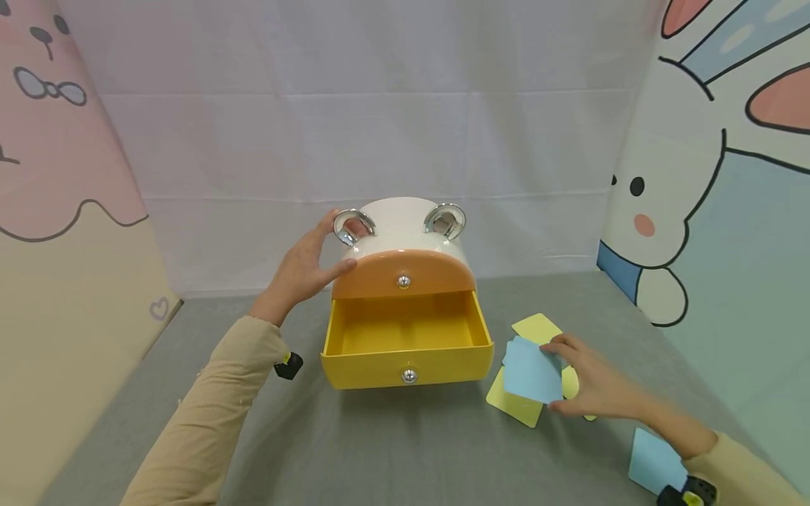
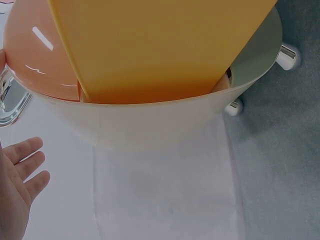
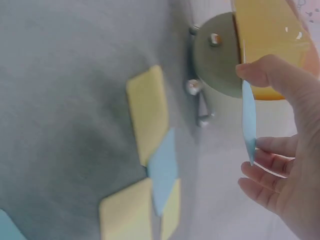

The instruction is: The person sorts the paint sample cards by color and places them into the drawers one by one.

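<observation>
"Since the head view takes in both hands, what is each doing?"

"The right hand [image 1: 601,386] has its grip clamped on a thin light-blue paper card [image 1: 528,372], pinched between thumb and fingers over some pale-yellow cards [image 1: 515,405] on the grey cloth-covered bench [image 1: 392,450]. The left hand [image 1: 300,270] rests against a glossy white, round-topped drawer chest [image 1: 399,218], thumb at the edge of its orange upper drawer [image 1: 373,275]."

"And the yellow lower drawer [image 1: 373,370] with the round silver knob?"

"Pulled out, to the left of the cards."

"What does the left wrist view add?"

"That grip is apart: several fingers stretch out beside the chest, curled round nothing."

"The right wrist view?"

"The blue card shows edge-on, thumb at one end, fingertips at the other; it looks lifted clear. Another light-blue card [image 3: 162,172] lies among the yellow ones."

"So which step is this?"

"Picking up a card, I'd judge. The next move probably calls for carrying it across to the drawer, over the front lip, with the chest steadied."
</observation>
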Available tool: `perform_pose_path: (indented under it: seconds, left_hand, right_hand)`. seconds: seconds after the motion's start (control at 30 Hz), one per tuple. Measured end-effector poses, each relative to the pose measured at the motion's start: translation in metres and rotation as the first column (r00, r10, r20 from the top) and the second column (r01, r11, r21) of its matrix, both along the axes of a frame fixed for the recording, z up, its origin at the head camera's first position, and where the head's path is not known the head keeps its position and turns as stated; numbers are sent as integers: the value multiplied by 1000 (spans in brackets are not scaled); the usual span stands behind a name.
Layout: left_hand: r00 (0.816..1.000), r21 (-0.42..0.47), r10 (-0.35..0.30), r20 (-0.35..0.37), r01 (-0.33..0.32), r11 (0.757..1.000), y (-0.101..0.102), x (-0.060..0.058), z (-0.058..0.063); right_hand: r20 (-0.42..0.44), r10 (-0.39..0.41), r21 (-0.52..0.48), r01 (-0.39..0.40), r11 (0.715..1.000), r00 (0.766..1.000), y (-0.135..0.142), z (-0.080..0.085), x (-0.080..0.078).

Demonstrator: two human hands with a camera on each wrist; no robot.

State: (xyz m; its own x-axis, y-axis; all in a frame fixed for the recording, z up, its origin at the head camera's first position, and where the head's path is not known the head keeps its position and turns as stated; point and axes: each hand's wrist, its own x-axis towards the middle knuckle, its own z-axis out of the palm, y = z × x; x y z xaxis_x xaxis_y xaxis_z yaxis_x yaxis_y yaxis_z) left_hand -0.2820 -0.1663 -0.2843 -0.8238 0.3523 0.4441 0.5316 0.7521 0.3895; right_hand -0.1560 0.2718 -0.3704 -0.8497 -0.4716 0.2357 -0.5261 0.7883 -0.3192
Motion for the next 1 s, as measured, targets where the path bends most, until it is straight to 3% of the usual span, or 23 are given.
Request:
perform_pose_path:
  seconds: [0.33, 0.5, 0.73, 1.0]
  left_hand:
    - [1000, 3, -6, -7, 6, 1000, 0, -1, -1]
    - [1000, 6, -10, -6, 10, 1000, -1, -2, -1]
    - [1000, 7, -10, -10, 10, 1000, -2, -3, -2]
    - [1000, 1, -7, -12, 7, 1000, -1, -4, -3]
  right_hand:
    - [-130, 73, -17, -75, 997, 989, 7, 56, -22]
    - [-105, 81, 37, -77, 996, 991, -11, 79, -31]
    - [-48, 158, 54, -155, 986, 986, -50, 98, -41]
    - [-19, 248, 52, -247, 968, 969, -90, 106, -49]
